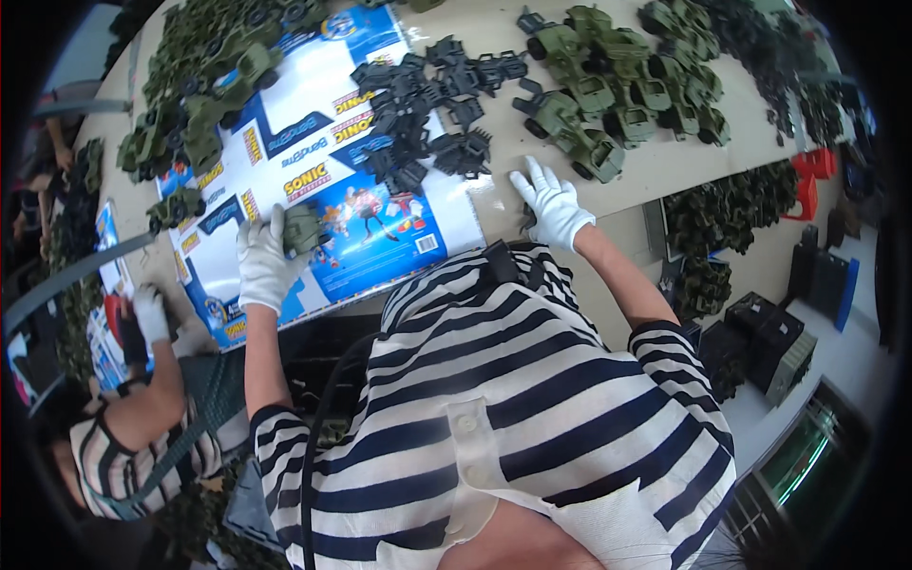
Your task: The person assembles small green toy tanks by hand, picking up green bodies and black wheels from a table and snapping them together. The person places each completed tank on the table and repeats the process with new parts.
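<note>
My left hand (261,261), in a white glove, holds an olive-green toy vehicle body (302,231) by its left side, over a printed blue and white cardboard sheet (380,271). My right hand (554,202), gloved too, lies with fingers spread on the table (494,201) near its front edge. A small dark piece (526,218) shows beside that hand, partly covered by it. Between the hands and farther back, dark grey toy parts (408,119) are heaped on the sheet. Green toy vehicles (608,81) stand in a cluster beyond my right hand.
More green vehicles (204,114) crowd the far left. At the left a co-worker's gloved hand (150,313) is near a red and black object. A red bin (807,180), black crates (760,332) and piled green parts (727,209) are at the right.
</note>
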